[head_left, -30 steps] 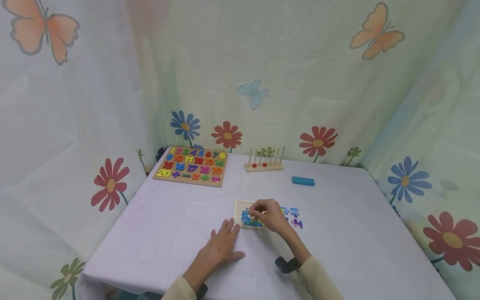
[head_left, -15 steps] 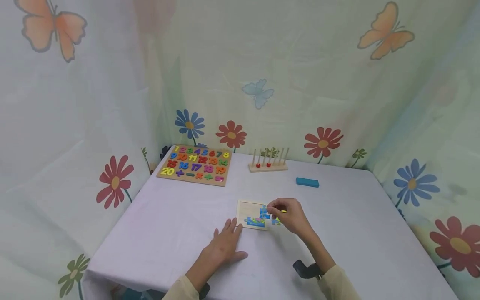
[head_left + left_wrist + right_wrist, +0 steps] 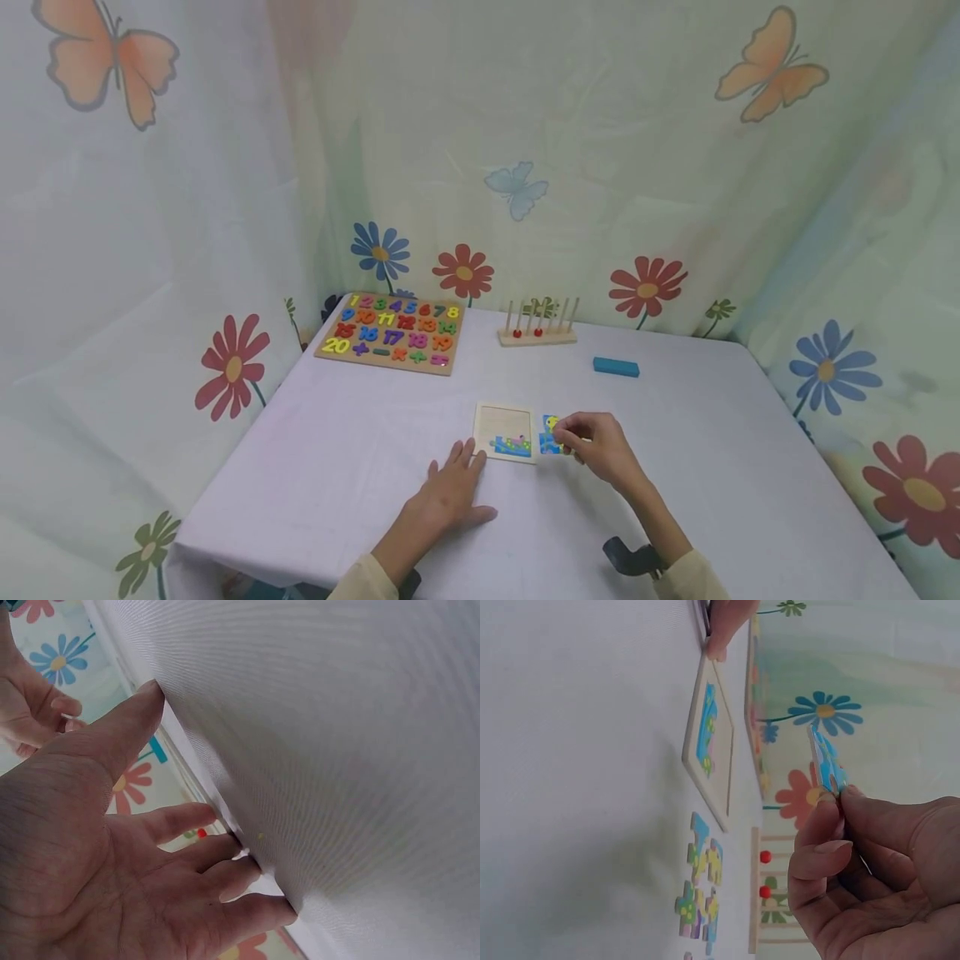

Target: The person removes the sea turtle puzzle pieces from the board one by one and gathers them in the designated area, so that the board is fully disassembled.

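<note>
My right hand (image 3: 600,443) pinches a blue puzzle piece (image 3: 828,761) between thumb and fingers, and holds it up in the right wrist view. In the head view this hand hovers over several loose puzzle pieces (image 3: 549,435), hiding part of them. Just left of these lies a square wooden puzzle tray (image 3: 498,421). Joined blue pieces with a green and pink pattern (image 3: 512,446) fill its lower right part; bare wood shows above. My left hand (image 3: 446,498) rests palm down on the table, fingers spread, fingertips right at the tray's lower left corner.
A number board (image 3: 386,333) with colourful digits lies at the back left. Behind the tray stands a wooden peg rack (image 3: 538,337) with red beads on it. A teal block (image 3: 616,367) lies to its right. Printed curtains (image 3: 420,125) surround the white table.
My right hand moves right, from over the tray to over the loose pieces, with the blue piece between its fingers. The left hand stays by the tray. The head view shifts slightly.
</note>
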`<state>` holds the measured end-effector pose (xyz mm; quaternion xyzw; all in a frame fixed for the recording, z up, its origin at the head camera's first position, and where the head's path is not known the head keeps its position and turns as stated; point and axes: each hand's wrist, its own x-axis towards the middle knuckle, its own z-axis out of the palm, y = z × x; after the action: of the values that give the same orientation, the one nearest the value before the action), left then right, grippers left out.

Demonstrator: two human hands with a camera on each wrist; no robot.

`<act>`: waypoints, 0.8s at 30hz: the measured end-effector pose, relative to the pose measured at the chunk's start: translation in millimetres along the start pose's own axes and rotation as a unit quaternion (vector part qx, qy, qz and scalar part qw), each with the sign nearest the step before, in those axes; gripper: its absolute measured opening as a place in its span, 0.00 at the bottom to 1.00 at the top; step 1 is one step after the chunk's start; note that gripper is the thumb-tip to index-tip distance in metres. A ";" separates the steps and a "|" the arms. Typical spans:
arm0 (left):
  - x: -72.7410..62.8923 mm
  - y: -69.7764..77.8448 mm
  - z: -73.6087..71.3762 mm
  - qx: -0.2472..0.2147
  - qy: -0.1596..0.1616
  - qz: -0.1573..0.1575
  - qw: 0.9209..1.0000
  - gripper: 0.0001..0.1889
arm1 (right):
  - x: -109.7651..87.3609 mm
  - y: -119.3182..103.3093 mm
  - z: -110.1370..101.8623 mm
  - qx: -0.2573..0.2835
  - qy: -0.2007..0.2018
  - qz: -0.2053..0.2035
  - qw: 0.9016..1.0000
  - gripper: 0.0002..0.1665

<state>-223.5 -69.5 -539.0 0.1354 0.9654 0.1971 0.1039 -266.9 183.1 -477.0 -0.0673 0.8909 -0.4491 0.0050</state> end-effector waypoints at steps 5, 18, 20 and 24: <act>-10.6 12.3 -16.0 0.004 -0.005 -0.004 1.000 0.45 | -0.3 9.4 -1.1 -0.004 -0.002 0.027 1.000 0.04; -7.6 6.1 -9.9 0.001 0.001 0.000 1.000 0.46 | 0.4 29.6 4.9 -0.056 -0.021 0.044 0.997 0.03; -3.3 1.7 -4.0 0.001 0.002 0.002 1.000 0.47 | 0.8 31.5 5.8 -0.066 -0.021 0.044 0.997 0.04; 3.9 -5.1 5.8 0.004 0.004 0.006 1.000 0.48 | 0.8 35.0 6.9 -0.089 -0.021 0.038 0.995 0.03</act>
<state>-226.8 -70.8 -547.0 0.1406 0.9658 0.1948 0.0979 -271.2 198.1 -509.1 -0.0430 0.9291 -0.3656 0.0351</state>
